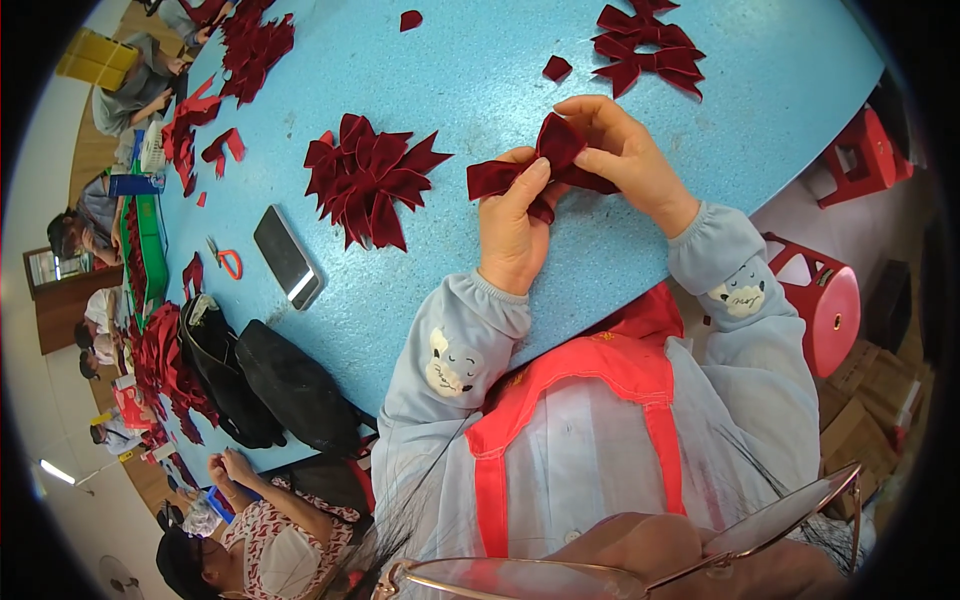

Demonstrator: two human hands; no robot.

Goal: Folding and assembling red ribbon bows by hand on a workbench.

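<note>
Between my two hands is a dark red velvet ribbon [497, 177], folded and looped like a bow, held just above the blue table. My left hand [513, 228] pinches its middle with thumb and fingers. The thumb and fingers of my right hand [632, 160] close on the loop at the ribbon's right side; some fingertips are hidden behind the fabric. To the left of my hands lies a pile of dark red bows [368, 180]. Beyond my right hand more bows [650, 50] are stacked, with a small velvet scrap [557, 68] beside them.
A phone [288, 257] and orange-handled scissors [228, 262] lie at the left on the blue table [450, 290]. Black bags [290, 385] rest near its edge. Red stools [815, 300] and cardboard boxes [870, 400] stand at the right. Other people work along the left.
</note>
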